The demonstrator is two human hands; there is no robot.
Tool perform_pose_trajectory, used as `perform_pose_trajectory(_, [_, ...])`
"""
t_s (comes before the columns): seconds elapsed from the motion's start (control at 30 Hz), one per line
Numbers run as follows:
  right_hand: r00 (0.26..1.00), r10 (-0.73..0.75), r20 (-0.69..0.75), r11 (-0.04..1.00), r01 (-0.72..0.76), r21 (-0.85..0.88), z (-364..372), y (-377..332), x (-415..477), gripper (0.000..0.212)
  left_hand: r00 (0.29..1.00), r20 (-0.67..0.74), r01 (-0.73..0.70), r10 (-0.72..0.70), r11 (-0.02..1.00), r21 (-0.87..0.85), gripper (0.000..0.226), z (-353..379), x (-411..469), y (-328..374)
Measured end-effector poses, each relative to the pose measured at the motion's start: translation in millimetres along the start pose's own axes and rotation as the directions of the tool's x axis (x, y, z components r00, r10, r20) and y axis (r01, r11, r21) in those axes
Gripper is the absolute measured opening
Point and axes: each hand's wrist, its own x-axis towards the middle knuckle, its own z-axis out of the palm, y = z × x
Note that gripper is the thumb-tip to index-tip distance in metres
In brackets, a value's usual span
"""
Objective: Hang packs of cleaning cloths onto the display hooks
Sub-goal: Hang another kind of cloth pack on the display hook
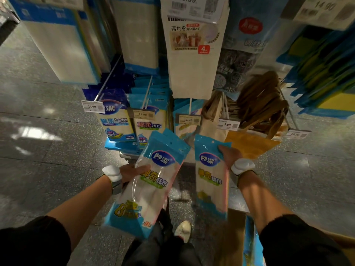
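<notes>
grip of left hand [132, 172] clamps left pack [153, 175], right hand [229, 154] pinches right pack [210, 177] edge

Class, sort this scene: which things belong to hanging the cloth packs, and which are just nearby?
Belongs to the job:
left hand
left pack
right hand
right pack
display hook with the 11.90 tag

Just nearby:
steel scourers
brown bundle
white shoe
</notes>
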Motion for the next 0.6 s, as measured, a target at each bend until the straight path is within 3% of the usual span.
perform_pose_trajectory(0.17, [0.993,-0.037,-0.108,0.995,0.028,-0.091,17.7,-13.9,3.7,0.054,0.998,0.049,0.024,-0.025,0.999,0.022,0.031,-9.4,5.0,6.6])
perform_pose_trajectory(0.3, [0.982,-0.182,-0.056,0.981,0.178,-0.072,34.9,-32.2,9.5,0.041,0.993,0.100,0.055,-0.067,0.991,0.119,0.025,-16.0,11.6,15.6])
perform_pose_trajectory(0.47, [0.970,-0.237,-0.052,0.971,0.238,0.033,45.6,-51.9,8.5,0.040,0.973,0.228,-0.058,-0.023,0.938,0.342,0.018,-11.3,17.7,30.0])
perform_pose_trajectory(0.6, [0.985,-0.168,0.041,0.979,0.162,0.122,57.9,-65.4,23.3,0.031,0.960,0.276,-0.165,0.041,0.881,0.443,0.050,-14.7,30.1,35.2])
